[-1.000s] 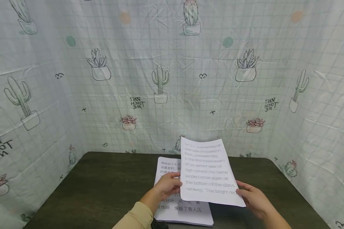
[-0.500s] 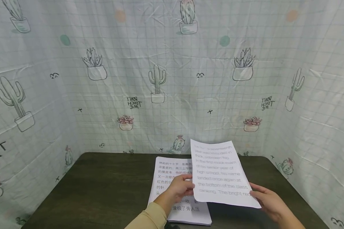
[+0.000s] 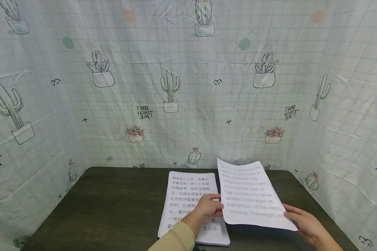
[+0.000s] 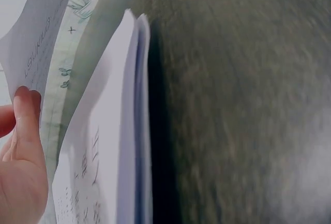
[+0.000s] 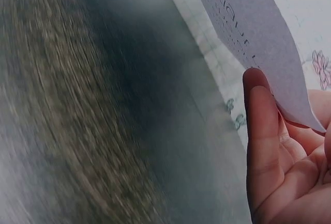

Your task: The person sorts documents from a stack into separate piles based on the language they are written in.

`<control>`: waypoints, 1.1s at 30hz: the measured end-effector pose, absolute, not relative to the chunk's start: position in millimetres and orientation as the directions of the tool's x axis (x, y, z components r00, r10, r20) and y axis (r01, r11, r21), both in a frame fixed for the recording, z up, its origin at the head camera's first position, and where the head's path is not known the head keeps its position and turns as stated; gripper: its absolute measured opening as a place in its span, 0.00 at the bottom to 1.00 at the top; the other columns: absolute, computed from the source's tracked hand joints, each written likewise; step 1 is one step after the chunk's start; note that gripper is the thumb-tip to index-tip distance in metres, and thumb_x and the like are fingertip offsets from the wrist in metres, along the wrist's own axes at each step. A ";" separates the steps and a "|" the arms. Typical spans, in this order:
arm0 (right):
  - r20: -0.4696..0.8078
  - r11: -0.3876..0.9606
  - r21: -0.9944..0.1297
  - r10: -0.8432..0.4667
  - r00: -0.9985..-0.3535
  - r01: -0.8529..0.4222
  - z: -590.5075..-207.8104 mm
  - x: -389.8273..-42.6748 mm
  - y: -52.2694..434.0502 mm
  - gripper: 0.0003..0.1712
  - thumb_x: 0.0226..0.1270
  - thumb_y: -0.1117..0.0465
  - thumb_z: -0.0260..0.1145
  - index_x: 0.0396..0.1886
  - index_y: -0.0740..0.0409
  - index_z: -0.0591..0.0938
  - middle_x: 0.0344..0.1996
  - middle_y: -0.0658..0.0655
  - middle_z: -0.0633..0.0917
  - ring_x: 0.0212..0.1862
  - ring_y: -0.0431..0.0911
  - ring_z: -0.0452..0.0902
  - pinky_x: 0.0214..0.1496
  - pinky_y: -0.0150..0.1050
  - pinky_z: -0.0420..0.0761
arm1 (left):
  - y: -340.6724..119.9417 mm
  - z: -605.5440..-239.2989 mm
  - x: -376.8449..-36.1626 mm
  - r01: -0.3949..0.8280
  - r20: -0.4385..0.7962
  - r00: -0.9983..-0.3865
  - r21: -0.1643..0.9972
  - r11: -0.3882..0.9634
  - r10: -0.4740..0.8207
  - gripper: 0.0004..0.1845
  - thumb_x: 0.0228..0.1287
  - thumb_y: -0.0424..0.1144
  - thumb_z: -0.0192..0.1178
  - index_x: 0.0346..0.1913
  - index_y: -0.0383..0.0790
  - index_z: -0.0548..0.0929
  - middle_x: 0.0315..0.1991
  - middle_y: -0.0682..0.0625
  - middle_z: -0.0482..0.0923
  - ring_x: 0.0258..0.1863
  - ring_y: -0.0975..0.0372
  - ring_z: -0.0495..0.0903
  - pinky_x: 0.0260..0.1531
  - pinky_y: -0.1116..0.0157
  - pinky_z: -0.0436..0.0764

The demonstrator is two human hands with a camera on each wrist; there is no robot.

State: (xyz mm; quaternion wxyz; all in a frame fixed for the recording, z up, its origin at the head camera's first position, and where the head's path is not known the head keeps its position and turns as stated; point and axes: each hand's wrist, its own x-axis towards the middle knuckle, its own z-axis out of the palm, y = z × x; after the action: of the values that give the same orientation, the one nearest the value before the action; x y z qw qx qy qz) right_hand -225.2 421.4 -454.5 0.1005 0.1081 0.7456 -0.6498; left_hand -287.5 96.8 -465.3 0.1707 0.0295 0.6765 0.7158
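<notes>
A white sheet of paper (image 3: 249, 195) printed with large English text is held up off the table, slightly bowed, its near edge toward the person. My left hand (image 3: 208, 208) pinches its left edge between thumb and fingers. On the opposite edge, near the lower right corner, my right hand (image 3: 306, 225) pinches it too. Under the left hand and forearm lies a stack of paper (image 3: 188, 190), its top page printed in Chinese. In the left wrist view the stack's layered edge (image 4: 135, 131) shows beside the left hand. The right wrist view shows the right thumb and fingers on the sheet's corner (image 5: 289, 89).
The dark wood-grain table (image 3: 97, 209) stretches out left of the stack and right of the sheet. A pale curtain (image 3: 188, 132) printed with cacti hangs behind the table and along both sides.
Both hands have carried the English sheet to the right, off most of the stack, and more of the Chinese page shows. The head view has turned slightly right.
</notes>
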 end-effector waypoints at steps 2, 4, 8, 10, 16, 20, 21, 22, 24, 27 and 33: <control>-0.289 0.128 -0.948 0.042 -0.957 0.292 -455.5 -225.2 423.7 0.35 0.72 0.66 0.56 0.71 0.78 0.55 0.38 0.45 0.87 0.40 0.42 0.84 0.43 0.42 0.86 | 100.3 -465.2 -286.4 -0.206 -0.193 -0.942 0.978 -0.019 0.275 0.24 0.56 0.22 0.60 0.59 0.31 0.78 0.33 0.45 0.85 0.29 0.62 0.85 0.32 0.64 0.87; -0.284 0.125 -0.950 0.045 -0.958 0.288 -456.0 -225.2 425.9 0.34 0.72 0.66 0.55 0.70 0.79 0.57 0.37 0.45 0.87 0.40 0.42 0.84 0.43 0.41 0.86 | 103.4 -465.1 -285.4 -0.207 -0.194 -0.943 0.978 -0.022 0.270 0.24 0.56 0.22 0.60 0.59 0.30 0.78 0.33 0.44 0.84 0.28 0.62 0.85 0.32 0.64 0.87; -0.286 0.119 -0.949 0.075 -0.955 0.294 -455.8 -225.6 431.1 0.32 0.72 0.66 0.56 0.69 0.79 0.60 0.36 0.45 0.86 0.39 0.42 0.84 0.42 0.40 0.86 | 109.1 -463.9 -282.8 -0.205 -0.194 -0.943 0.979 -0.012 0.271 0.24 0.56 0.22 0.60 0.59 0.31 0.78 0.33 0.44 0.84 0.27 0.63 0.84 0.32 0.64 0.87; -0.288 0.115 -0.948 0.076 -0.955 0.295 -455.6 -225.3 434.8 0.30 0.72 0.66 0.56 0.68 0.79 0.62 0.36 0.45 0.86 0.38 0.42 0.84 0.42 0.40 0.86 | 112.9 -463.3 -282.2 -0.209 -0.198 -0.942 0.978 -0.010 0.271 0.24 0.57 0.23 0.60 0.59 0.31 0.78 0.33 0.44 0.84 0.28 0.63 0.84 0.32 0.64 0.87; -0.285 0.079 -0.955 0.036 -0.958 0.287 -456.7 -223.0 445.3 0.25 0.73 0.67 0.54 0.63 0.79 0.69 0.34 0.44 0.86 0.38 0.40 0.84 0.41 0.37 0.86 | 124.3 -462.8 -282.7 -0.224 -0.210 -0.938 0.974 -0.021 0.275 0.23 0.57 0.22 0.60 0.58 0.32 0.79 0.34 0.44 0.83 0.29 0.62 0.84 0.34 0.63 0.88; -0.295 0.067 -0.952 0.051 -0.954 0.298 -457.5 -222.5 447.4 0.24 0.73 0.67 0.54 0.64 0.79 0.68 0.34 0.44 0.86 0.37 0.40 0.84 0.41 0.38 0.86 | 129.0 -462.3 -282.2 -0.230 -0.214 -0.937 0.973 -0.027 0.277 0.22 0.57 0.21 0.60 0.57 0.31 0.79 0.33 0.44 0.83 0.29 0.63 0.84 0.34 0.62 0.88; -0.300 0.067 -0.951 0.060 -0.952 0.303 -457.7 -222.4 447.5 0.25 0.73 0.67 0.54 0.64 0.79 0.68 0.34 0.44 0.86 0.37 0.41 0.84 0.41 0.38 0.86 | 130.1 -462.4 -281.9 -0.232 -0.216 -0.936 0.972 -0.026 0.276 0.22 0.57 0.21 0.60 0.57 0.32 0.79 0.33 0.44 0.82 0.29 0.63 0.84 0.34 0.62 0.88; -0.300 0.069 -0.950 0.064 -0.952 0.304 -457.8 -222.2 447.6 0.26 0.73 0.67 0.53 0.65 0.80 0.66 0.34 0.44 0.86 0.37 0.41 0.84 0.41 0.38 0.86 | 131.1 -462.4 -281.5 -0.235 -0.219 -0.936 0.972 -0.027 0.276 0.22 0.57 0.21 0.60 0.57 0.31 0.79 0.33 0.44 0.82 0.29 0.63 0.84 0.34 0.63 0.88; -0.304 0.074 -0.948 0.077 -0.949 0.310 -458.2 -222.2 447.8 0.27 0.73 0.67 0.53 0.65 0.80 0.65 0.34 0.44 0.86 0.37 0.41 0.84 0.41 0.38 0.86 | 132.6 -462.6 -280.3 -0.244 -0.227 -0.934 0.969 -0.028 0.277 0.22 0.57 0.21 0.60 0.57 0.31 0.78 0.32 0.44 0.82 0.28 0.63 0.84 0.34 0.63 0.88; -0.305 0.075 -0.947 0.090 -0.948 0.311 -459.6 -222.3 448.9 0.25 0.73 0.67 0.54 0.64 0.79 0.68 0.34 0.44 0.86 0.36 0.41 0.84 0.40 0.38 0.86 | 133.9 -463.7 -278.5 -0.255 -0.237 -0.932 0.967 -0.029 0.275 0.22 0.57 0.21 0.60 0.57 0.30 0.78 0.32 0.44 0.82 0.29 0.63 0.84 0.34 0.63 0.88; -0.307 0.118 -0.940 0.118 -0.944 0.320 -463.8 -222.2 452.8 0.29 0.74 0.63 0.53 0.66 0.80 0.64 0.35 0.44 0.85 0.37 0.39 0.83 0.41 0.37 0.86 | 134.4 -463.6 -275.8 -0.272 -0.246 -0.922 0.961 -0.049 0.299 0.25 0.57 0.21 0.59 0.60 0.27 0.74 0.34 0.42 0.81 0.32 0.60 0.85 0.36 0.62 0.88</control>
State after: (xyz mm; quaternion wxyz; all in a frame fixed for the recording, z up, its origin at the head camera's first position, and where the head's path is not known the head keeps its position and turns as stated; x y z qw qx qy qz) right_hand -222.2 452.8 -463.8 0.0781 0.1474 0.7437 -0.6474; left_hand -275.8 134.4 -463.6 0.1971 0.0100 0.6608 0.7242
